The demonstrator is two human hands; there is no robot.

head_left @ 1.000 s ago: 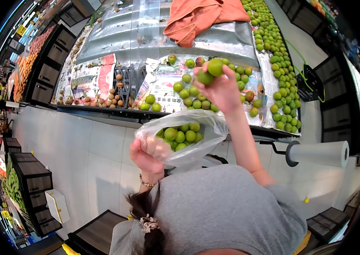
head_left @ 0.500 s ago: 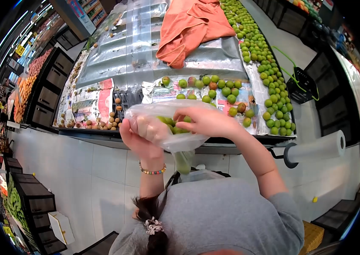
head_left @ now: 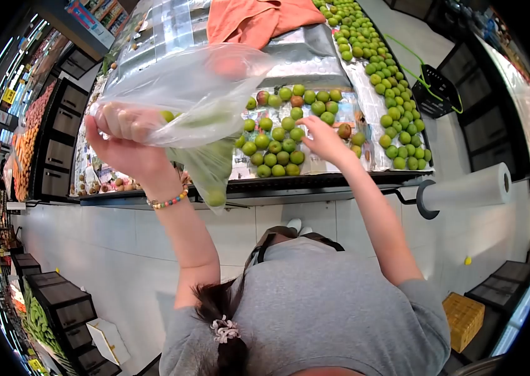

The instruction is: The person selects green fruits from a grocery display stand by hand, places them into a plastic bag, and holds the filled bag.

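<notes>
We hold a translucent plastic bag (head_left: 197, 78).
Left fingers (head_left: 126, 121) clamp it; right fingers (head_left: 313, 124) spread near round green fruits (head_left: 279, 170).

The display stand (head_left: 233, 188) carries a cloth (head_left: 259, 20) toward its far edge. Loose fruit (head_left: 277, 147) lies on paper (head_left: 242, 168) at the near edge; a fruit band (head_left: 396, 94) follows the right edge. The basket (head_left: 435, 95) sits beyond it.

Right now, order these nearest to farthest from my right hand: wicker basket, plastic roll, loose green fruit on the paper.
In the head view, from your right hand:
1. Loose green fruit, on the paper right by your fingers.
2. Plastic roll, off to the right.
3. Wicker basket, low on the right.
</notes>
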